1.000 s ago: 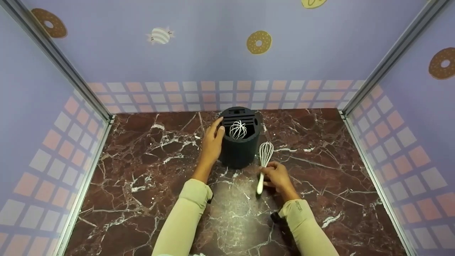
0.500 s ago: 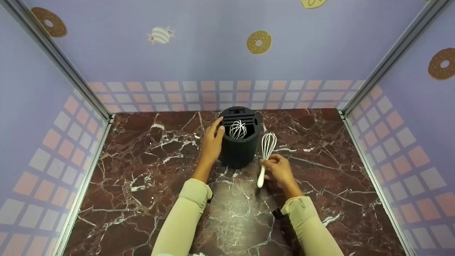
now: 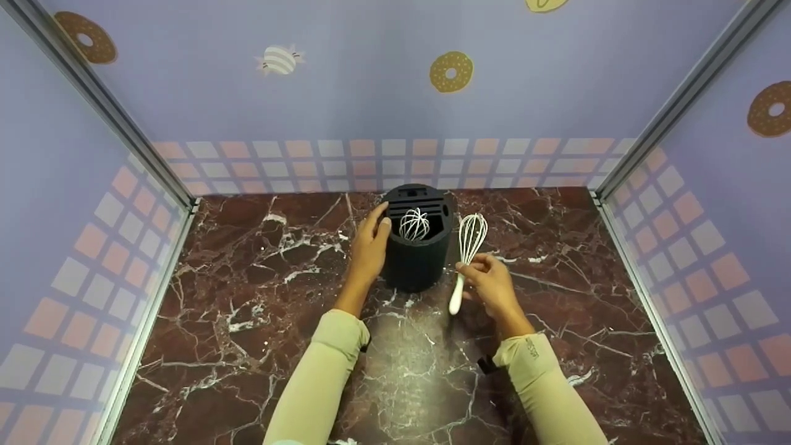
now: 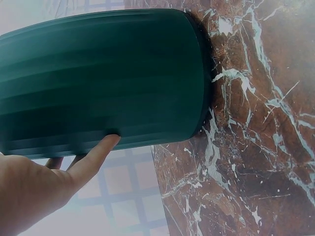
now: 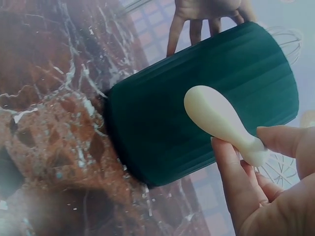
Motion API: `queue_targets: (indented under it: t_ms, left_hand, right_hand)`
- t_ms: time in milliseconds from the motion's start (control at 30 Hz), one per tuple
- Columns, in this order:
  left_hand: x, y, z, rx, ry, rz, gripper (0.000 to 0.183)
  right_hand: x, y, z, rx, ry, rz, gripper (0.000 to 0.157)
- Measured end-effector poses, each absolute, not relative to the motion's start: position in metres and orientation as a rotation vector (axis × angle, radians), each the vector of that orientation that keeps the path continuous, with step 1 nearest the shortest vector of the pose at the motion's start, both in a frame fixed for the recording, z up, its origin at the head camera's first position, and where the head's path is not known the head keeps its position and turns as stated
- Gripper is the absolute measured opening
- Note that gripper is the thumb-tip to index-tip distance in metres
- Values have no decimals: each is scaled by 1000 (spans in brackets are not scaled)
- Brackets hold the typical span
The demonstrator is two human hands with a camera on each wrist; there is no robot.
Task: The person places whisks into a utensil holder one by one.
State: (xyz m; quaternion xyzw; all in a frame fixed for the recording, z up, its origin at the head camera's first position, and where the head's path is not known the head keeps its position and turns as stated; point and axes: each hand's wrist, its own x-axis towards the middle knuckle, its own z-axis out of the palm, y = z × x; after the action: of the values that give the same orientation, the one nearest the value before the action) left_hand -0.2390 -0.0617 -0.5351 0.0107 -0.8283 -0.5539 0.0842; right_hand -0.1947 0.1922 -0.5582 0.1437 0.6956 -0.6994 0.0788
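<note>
A dark green utensil holder with slots and a larger opening in its top stands upright on the table. The wire head of a whisk shows in that opening; its handle is hidden. On the holder's left side rests my left hand, fingers fairly straight and thumb near the front rim. Just right of the holder, my right hand pinches a second whisk where the wires meet its cream handle. Its wire head points up and away, and the handle end hangs down in front of the holder in the right wrist view.
The brown marbled table extends on both sides of the holder. A lilac back wall with a tile pattern rises close behind it. Side walls with metal edge strips bound the table left and right.
My right hand has carried its whisk upward and forward, slightly to the right, so it is beside the holder's rim. The left hand and the holder have stayed in place.
</note>
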Motion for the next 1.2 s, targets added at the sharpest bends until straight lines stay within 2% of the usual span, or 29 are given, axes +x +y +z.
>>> queue_targets:
  t_ms: [767, 1067, 1200]
  left_hand:
    - [-238, -61, -533, 20, -2472, -1638, 43]
    - [-239, -60, -533, 35, -2453, -1645, 43]
    - [-238, -61, -534, 25, -2445, -1669, 43]
  right_hand:
    - [-205, 184, -507, 358, 2133, -2144, 41]
    - [-214, 181, -484, 248, 2247, -2161, 47]
    - [-217, 176, -477, 196, 2285, -2194, 42]
